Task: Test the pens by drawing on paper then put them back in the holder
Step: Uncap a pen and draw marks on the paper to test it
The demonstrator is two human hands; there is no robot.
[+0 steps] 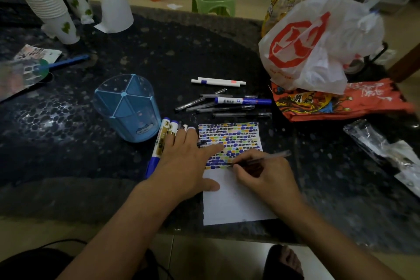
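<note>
Smearing of wet ink is risked as the thin clear-barrelled pen [261, 159], pinched closed in the right hand [266, 177], is dragged over the half-filled white paper sheet [236, 202] pinned on the dark speckled worktop [159, 52] by the flat, open, empty left hand [188, 166], blue plastic divided holder [127, 109] alongside.

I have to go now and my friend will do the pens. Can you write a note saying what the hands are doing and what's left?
Right hand: holds a clear pen, tip on the paper, drawing.
Left hand: flat, pinning the paper's left edge, fingers over markers.
Holder: blue, left of the paper; no pens visible in it.
More pens lie loose beyond the paper.
Done: upper half of the paper is full of test marks.
Left: finish this pen, test any remaining, put all back in the holder.
</note>
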